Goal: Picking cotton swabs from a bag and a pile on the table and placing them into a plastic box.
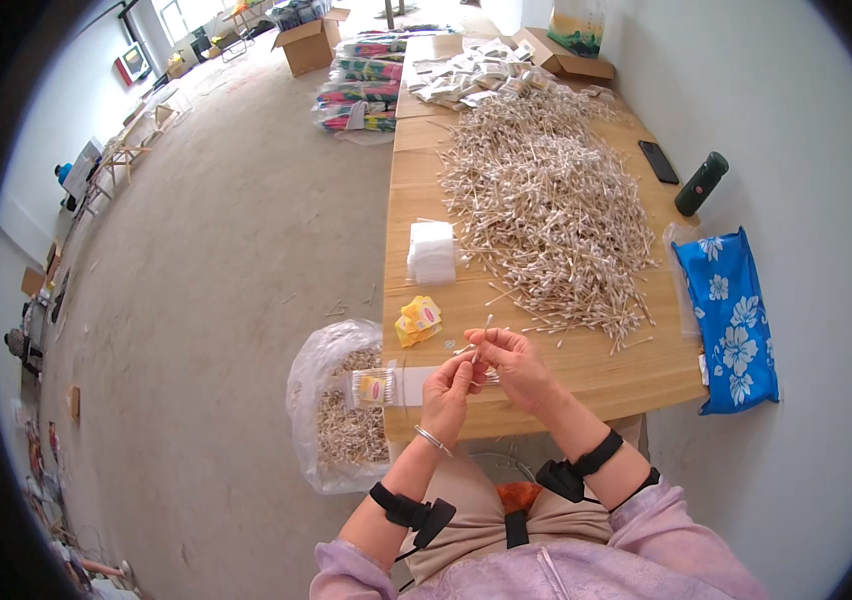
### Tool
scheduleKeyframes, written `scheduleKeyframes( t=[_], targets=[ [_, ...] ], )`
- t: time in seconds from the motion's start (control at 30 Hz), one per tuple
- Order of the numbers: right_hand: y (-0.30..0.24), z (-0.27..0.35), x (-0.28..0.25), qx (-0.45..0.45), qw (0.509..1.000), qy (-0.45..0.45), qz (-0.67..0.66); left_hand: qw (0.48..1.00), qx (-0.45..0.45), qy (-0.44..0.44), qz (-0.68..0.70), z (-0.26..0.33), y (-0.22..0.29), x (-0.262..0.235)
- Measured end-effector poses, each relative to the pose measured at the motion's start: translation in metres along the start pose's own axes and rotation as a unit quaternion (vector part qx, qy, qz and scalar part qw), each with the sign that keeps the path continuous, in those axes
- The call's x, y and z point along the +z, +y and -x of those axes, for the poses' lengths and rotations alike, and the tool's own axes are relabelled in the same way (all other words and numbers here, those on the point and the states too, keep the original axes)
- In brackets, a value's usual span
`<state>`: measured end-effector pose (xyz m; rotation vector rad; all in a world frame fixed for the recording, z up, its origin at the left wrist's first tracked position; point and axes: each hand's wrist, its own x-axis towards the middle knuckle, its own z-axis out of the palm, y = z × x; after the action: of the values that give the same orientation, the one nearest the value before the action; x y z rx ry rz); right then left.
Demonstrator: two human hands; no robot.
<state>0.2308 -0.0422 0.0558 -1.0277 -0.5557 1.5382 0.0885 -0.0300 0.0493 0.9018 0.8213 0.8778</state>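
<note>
Close together at the table's near edge, both my hands are closed around cotton swabs. My left hand (448,392) pinches a few, and white tips show by its fingertips. My right hand (512,362) touches the left one and pinches a cotton swab (489,322) that points up. How many swabs each holds is hidden by the fingers. Just left of my left hand, a small clear packet of swabs (374,388) with a yellow card lies at the table's corner. Beyond my hands spreads a big heap of loose cotton swabs (556,210).
Yellow cards (418,320) and a stack of small clear bags (431,252) lie along the left edge. A plastic sack of swabs (346,430) stands below. On the right are a phone (658,162), dark bottle (701,184) and blue flowered pack (736,325); filled packets (476,75) lie behind.
</note>
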Motion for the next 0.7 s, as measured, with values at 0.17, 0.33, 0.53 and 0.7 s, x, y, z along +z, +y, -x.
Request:
scheduleKeyframes(
  t=[0.17,0.33,0.53,0.7],
  targets=[
    [0.009,0.008,0.001,-0.051,0.997,0.022,0.054,0.999,-0.013,0.031,-0.020,0.005,0.001,-0.013],
    [0.010,0.018,0.002,-0.100,0.984,0.005,0.151,0.998,-0.016,0.065,0.020,0.009,0.003,-0.020],
    [0.017,0.026,0.003,-0.111,0.966,0.013,0.232,0.998,0.026,0.062,-0.015,0.013,0.004,-0.015],
    [0.021,0.028,0.001,-0.069,0.970,-0.011,0.232,0.996,0.050,0.054,-0.043,0.012,0.002,-0.017]
  ],
)
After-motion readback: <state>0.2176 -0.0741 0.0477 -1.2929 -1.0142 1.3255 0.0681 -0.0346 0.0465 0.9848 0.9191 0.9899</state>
